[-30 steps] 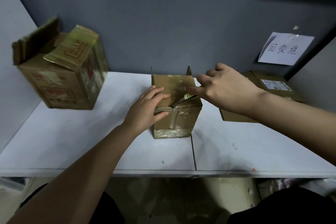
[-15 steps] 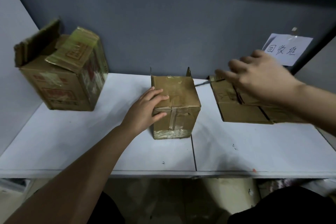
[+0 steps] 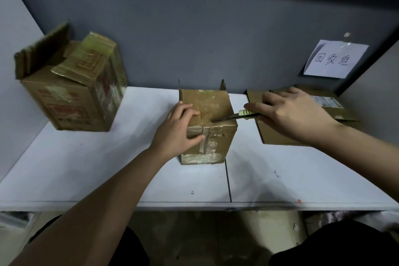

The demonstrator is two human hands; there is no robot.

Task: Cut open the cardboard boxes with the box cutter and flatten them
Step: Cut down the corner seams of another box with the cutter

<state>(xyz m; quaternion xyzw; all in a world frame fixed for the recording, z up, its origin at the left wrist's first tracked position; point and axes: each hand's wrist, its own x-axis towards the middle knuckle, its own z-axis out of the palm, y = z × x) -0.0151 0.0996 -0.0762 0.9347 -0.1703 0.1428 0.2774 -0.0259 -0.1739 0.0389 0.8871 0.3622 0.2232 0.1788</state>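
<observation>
While sitting at frame centre on the white shelf, the small taped cardboard box is being steadied by the left hand, fingers spread flat, clamping nothing. Right hand is gripping the box cutter, blade touching its top. Upper left, the large box is standing with flaps open, contents unseen; a flattened box is lying right.

A white tabletop, split by a dark seam, fills the near scene. A grey partition wall rises behind it, bearing a handwritten paper sign far right. The dim floor below looks possibly stained.
</observation>
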